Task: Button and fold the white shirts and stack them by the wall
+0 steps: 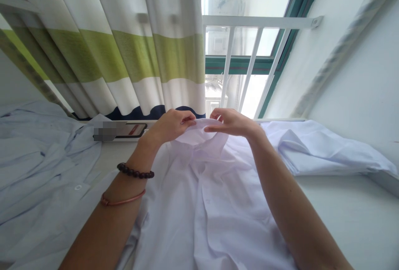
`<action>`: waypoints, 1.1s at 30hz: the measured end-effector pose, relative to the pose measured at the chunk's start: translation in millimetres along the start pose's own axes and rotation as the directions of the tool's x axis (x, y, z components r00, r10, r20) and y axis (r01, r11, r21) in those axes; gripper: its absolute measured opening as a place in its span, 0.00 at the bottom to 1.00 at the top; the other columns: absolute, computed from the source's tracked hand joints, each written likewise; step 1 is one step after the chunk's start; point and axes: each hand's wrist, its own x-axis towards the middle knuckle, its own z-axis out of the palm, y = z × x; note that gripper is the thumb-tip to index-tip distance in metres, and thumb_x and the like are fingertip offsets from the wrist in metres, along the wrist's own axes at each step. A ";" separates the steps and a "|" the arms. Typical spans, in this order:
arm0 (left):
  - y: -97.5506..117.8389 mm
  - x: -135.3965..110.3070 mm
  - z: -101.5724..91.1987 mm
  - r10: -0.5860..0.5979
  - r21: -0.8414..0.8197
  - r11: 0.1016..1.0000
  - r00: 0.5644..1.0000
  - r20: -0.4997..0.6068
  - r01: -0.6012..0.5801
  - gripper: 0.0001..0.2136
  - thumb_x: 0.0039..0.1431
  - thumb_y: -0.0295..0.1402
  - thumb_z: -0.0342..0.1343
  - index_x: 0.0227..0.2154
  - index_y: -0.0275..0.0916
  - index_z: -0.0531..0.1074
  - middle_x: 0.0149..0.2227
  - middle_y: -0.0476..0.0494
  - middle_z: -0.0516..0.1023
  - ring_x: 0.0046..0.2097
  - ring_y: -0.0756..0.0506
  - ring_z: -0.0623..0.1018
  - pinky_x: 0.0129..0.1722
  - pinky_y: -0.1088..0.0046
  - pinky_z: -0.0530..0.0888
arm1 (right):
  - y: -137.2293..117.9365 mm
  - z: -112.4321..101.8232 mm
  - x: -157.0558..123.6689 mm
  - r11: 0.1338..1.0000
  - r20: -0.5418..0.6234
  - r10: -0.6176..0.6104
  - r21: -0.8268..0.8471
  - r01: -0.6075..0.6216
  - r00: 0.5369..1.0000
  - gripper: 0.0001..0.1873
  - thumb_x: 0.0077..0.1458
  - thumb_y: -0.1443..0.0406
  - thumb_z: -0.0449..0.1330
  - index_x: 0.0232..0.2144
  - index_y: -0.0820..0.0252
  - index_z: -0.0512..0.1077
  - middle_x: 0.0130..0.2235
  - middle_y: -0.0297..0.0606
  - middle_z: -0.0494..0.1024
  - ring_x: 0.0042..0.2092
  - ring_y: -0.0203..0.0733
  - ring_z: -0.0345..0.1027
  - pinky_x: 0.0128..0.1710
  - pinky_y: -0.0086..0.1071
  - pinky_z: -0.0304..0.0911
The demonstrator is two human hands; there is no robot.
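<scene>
A white button-front shirt [227,203] lies spread out before me, its collar at the far end and its lower part running out of view toward me. My left hand [174,124] pinches the collar's left side between thumb and fingers. On the right side of the same collar [199,135], my right hand [232,122] grips the edge, thumb below and fingers curled above. The collar stands slightly raised between both hands. A dark bead bracelet [134,172] and a thin reddish band circle my left wrist and forearm.
Crumpled white shirts [40,170] lie at the left, and a folded white garment [324,147] at the right. A phone [132,130] rests beyond my left forearm. Behind stand a striped curtain [124,53], a white railing [262,21] and a window.
</scene>
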 end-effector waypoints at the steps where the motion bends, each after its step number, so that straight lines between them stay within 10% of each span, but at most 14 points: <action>1: 0.3 0.1 0.4 0.004 0.012 1.000 1.000 0.007 -0.004 0.13 0.60 0.41 0.49 0.36 0.40 0.76 0.32 0.48 0.79 0.34 0.47 0.77 0.34 0.75 0.67 | -0.7 0.5 0.6 1.000 -0.001 0.009 -0.022 -0.009 1.000 0.15 0.45 0.53 0.64 0.28 0.58 0.72 0.30 0.36 0.73 0.32 0.39 0.63 0.26 0.29 0.53; 11: -14.5 -0.2 5.4 -0.059 0.013 0.998 0.997 -0.040 0.060 0.16 0.55 0.49 0.53 0.37 0.41 0.72 0.27 0.50 0.75 0.29 0.48 0.73 0.29 0.76 0.65 | 0.0 -11.3 -4.6 0.997 0.080 -0.072 0.012 0.071 0.994 0.24 0.57 0.55 0.53 0.14 0.60 0.62 0.18 0.30 0.53 0.22 0.31 0.46 0.23 0.31 0.44; 18: -33.6 -5.1 -7.5 -0.183 0.095 0.980 0.981 0.065 0.177 0.10 0.45 0.39 0.61 0.30 0.41 0.70 0.31 0.48 0.77 0.33 0.46 0.76 0.31 0.75 0.68 | 14.6 -13.0 -4.3 0.993 0.008 0.039 0.114 -0.040 0.999 0.17 0.51 0.53 0.60 0.22 0.60 0.72 0.24 0.34 0.69 0.28 0.36 0.61 0.26 0.30 0.52; 24: -36.6 -7.8 -9.5 -0.547 0.091 0.836 0.806 0.228 0.542 0.14 0.42 0.45 0.61 0.22 0.39 0.70 0.22 0.45 0.77 0.23 0.45 0.77 0.22 0.73 0.69 | 17.7 -10.6 -2.8 0.990 -0.024 0.123 0.067 -0.122 0.992 0.12 0.49 0.56 0.63 0.25 0.59 0.76 0.30 0.38 0.76 0.33 0.41 0.68 0.29 0.32 0.59; 33: -35.0 -4.6 -8.8 -0.388 0.157 0.918 0.906 0.168 0.364 0.06 0.44 0.36 0.57 0.18 0.41 0.74 0.18 0.48 0.76 0.24 0.46 0.76 0.24 0.75 0.67 | 13.7 -5.2 0.4 0.979 -0.209 0.126 0.184 -0.088 0.970 0.06 0.41 0.65 0.68 0.26 0.61 0.79 0.27 0.39 0.78 0.32 0.42 0.72 0.31 0.34 0.67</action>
